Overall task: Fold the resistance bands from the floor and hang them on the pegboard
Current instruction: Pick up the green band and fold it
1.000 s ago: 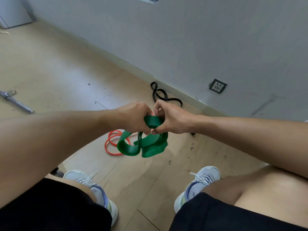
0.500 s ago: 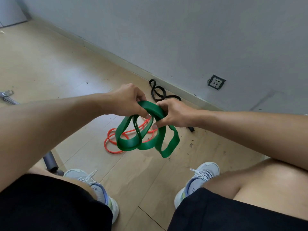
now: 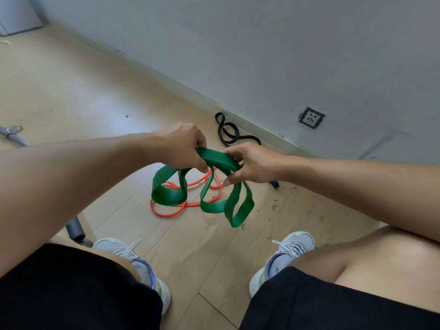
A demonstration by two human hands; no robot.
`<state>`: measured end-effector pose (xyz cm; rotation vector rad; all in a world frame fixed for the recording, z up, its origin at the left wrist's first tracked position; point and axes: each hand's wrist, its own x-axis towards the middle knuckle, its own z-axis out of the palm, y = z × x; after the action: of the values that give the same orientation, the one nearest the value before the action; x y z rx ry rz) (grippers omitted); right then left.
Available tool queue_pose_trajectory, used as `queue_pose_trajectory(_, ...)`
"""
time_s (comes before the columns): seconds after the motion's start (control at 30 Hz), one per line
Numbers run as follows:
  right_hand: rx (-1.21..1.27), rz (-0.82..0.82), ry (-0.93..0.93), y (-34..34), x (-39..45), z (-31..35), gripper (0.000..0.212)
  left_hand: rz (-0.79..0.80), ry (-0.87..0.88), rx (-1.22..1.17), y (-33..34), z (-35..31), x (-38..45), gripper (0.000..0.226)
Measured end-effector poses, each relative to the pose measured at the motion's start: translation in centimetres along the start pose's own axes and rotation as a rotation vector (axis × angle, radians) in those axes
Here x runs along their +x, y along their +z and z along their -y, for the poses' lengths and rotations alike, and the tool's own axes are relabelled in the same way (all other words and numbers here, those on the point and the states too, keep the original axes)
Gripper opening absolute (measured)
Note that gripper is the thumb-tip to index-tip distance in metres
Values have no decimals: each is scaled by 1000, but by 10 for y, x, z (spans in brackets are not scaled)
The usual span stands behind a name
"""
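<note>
A: Centre of frame. Left hand and right hand both grasp the green band at its top, fingers curled round the flat strap. Band is held in the air above the floor, loops hanging down toward lower centre.

B: Step?

A: Folding, by my reading. Several loops gathered, uneven; one hangs lower on the right side. Not a tidy bundle yet.

B: Other bands?

A: Orange band lies on the floor just behind the green loops, centre. Black band lies on the floor against the skirting, upper centre. Neither is touched.

B: Next move calls for?

A: Probably evening out the loops and pinching them together in one hand, so it can go on a hook. Pegboard not in view.

B: Any writing?

A: None readable. Wall socket at upper right, no legible marks. Shoes at bottom show a small mark, too small to read. Metal bar at left edge, no label seen.
</note>
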<state>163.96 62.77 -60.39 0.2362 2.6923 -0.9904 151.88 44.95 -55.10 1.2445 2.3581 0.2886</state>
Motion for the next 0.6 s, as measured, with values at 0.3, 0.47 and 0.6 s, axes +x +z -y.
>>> queue_pose_trajectory(0.3, -61, -17, 15, -2, -3, 3, 46, -24, 4, 24, 0, -1, 1, 27)
queue_pose_trajectory(0.47, -90, 32, 43, -1, 0, 1, 32, -44, 24, 42, 1, -3, 1, 30)
queue_pose_trajectory(0.6, -36, -13, 62, 3, 0, -3, 45, -59, 32, -73, 0, -7, -2, 27)
